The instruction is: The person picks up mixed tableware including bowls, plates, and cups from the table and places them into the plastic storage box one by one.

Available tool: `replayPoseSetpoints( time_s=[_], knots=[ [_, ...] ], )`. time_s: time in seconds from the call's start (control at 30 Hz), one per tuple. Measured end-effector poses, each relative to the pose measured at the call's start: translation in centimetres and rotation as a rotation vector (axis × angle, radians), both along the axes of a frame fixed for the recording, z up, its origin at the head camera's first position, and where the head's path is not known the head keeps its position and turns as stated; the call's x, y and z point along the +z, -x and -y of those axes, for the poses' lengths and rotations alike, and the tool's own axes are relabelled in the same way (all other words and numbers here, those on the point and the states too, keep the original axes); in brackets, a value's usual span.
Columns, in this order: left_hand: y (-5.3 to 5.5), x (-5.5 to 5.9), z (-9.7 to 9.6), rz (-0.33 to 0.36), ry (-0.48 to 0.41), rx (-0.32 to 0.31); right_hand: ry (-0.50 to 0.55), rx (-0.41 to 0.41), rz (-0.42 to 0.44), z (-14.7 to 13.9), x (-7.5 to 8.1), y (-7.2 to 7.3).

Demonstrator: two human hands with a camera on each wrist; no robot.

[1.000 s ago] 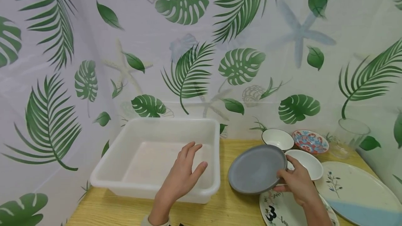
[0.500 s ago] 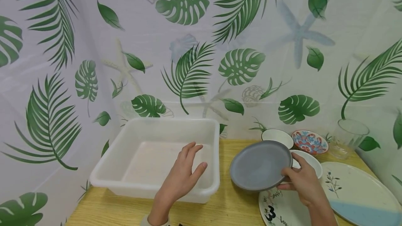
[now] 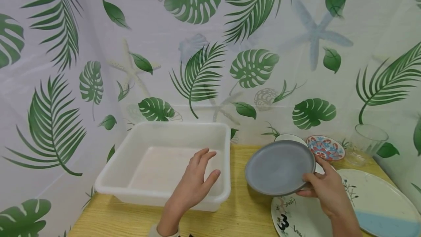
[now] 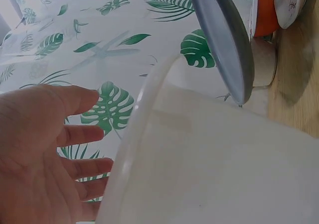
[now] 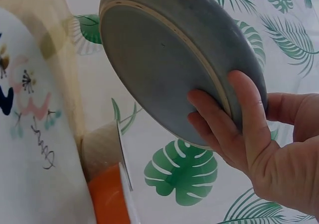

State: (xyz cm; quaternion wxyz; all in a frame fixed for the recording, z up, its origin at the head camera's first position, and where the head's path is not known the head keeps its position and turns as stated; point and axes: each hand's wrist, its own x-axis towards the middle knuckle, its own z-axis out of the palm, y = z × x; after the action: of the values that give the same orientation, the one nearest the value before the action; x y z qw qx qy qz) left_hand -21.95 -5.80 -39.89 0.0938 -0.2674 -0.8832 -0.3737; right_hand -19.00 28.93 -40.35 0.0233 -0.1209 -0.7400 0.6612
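Observation:
A round grey plate is tilted above the table, right of the white plastic basin. My right hand grips its right edge, thumb on the upper face. From below, in the right wrist view, the fingers press against the plate's underside near its foot ring. Over the basin's right part hovers my left hand, holding nothing, its fingers apart and relaxed. The left wrist view has this hand beside the basin's rim, with the grey plate beyond the basin.
Beneath the grey plate lies a patterned white plate. To its right is a large oval platter. Behind stand a white bowl, a red-and-blue patterned bowl and a clear glass. A leaf-print curtain backs the wooden table.
My right hand has moved the grey plate slightly up and to the right, so it now covers more of the white bowls behind. My left hand has stayed nearly still.

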Motion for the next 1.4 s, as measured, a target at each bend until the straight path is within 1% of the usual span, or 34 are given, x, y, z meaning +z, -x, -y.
replayPoseSetpoints(
  time_s=[0.23, 0.4, 0.47, 0.6, 0.73, 0.87, 1.0, 1.2, 1.3, 1.4],
  knots=[
    [0.0, -0.2, -0.5, -0.032, -0.023, -0.006, 0.115, -0.013, -0.063, -0.5, 0.7, -0.7],
    [-0.2, -0.5, -0.9, -0.076, -0.060, -0.012, 0.199, 0.007, -0.087, -0.8, 1.1, -1.1],
    [-0.2, -0.6, -1.2, -0.097, -0.089, -0.011, 0.238, 0.024, -0.098, -1.0, 1.1, -1.3],
    [-0.4, -0.7, -1.8, -0.128, -0.149, 0.007, 0.314, 0.068, -0.145, -1.2, 1.1, -1.6],
    [-0.6, -0.6, -2.4, -0.118, -0.223, 0.016, 0.364, 0.123, -0.202, -1.5, 1.1, -1.9],
    [-0.9, -0.6, -3.0, -0.071, -0.339, -0.015, 0.420, 0.181, -0.244, -1.7, 1.1, -2.0],
    [-1.2, -0.6, -3.7, 0.007, -0.441, -0.051, 0.457, 0.219, -0.259, -1.9, 1.2, -2.1],
    [-1.7, -0.5, -4.2, 0.189, -0.515, -0.089, 0.434, 0.246, -0.254, -1.7, 1.8, -2.5],
    [-1.8, -0.4, -4.3, 0.265, -0.533, -0.129, 0.429, 0.267, -0.278, -1.5, 2.0, -2.9],
    [-1.9, -0.4, -4.4, 0.320, -0.558, -0.179, 0.454, 0.307, -0.329, -1.4, 2.0, -3.1]
  ],
)
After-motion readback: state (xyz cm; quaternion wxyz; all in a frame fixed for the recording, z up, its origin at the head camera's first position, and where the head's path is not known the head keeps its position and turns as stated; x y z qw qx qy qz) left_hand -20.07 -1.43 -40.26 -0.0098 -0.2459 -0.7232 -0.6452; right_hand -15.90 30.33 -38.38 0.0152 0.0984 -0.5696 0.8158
